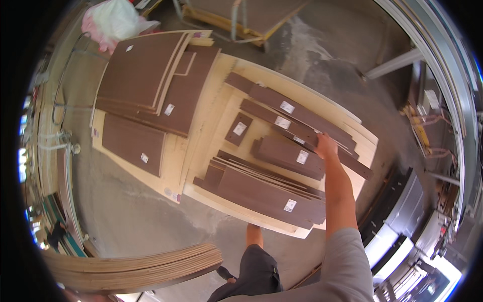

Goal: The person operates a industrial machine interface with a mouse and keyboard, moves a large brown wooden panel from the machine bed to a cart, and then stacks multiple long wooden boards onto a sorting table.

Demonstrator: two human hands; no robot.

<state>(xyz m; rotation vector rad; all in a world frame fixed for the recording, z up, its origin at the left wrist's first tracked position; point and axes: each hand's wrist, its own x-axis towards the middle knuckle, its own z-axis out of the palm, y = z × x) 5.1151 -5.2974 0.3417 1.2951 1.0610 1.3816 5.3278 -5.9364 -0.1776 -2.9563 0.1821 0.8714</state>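
Grey concrete floor [151,221] spreads under everything in this workshop. On it lies a big pale plywood sheet [211,126], and all the other things sit on top of that sheet or around it.

At the far left end of the pale sheet rests a stack of wide brown panels [146,75]. Toward the near edge of the sheet lies a pile of long brown boards [266,194], each with a small white sticker. Across the right part of the sheet lie thin brown strips [297,118]. A small brown piece [239,129] sits alone in the middle.

The person's right hand [326,146] reaches to the right side of the sheet and closes on the end of one long brown strip. The left hand does not show in the picture.

To do this well, the person should probably grip the strip firmly and lift it flat, so it does not bend or drag the strips beside it.

Beyond the far left corner of the sheet sits a plastic bag [118,20], stuffed full; what is inside cannot be told. Near the person's feet, off the near side of the sheet, lies a curved pile of pale wood [136,272].
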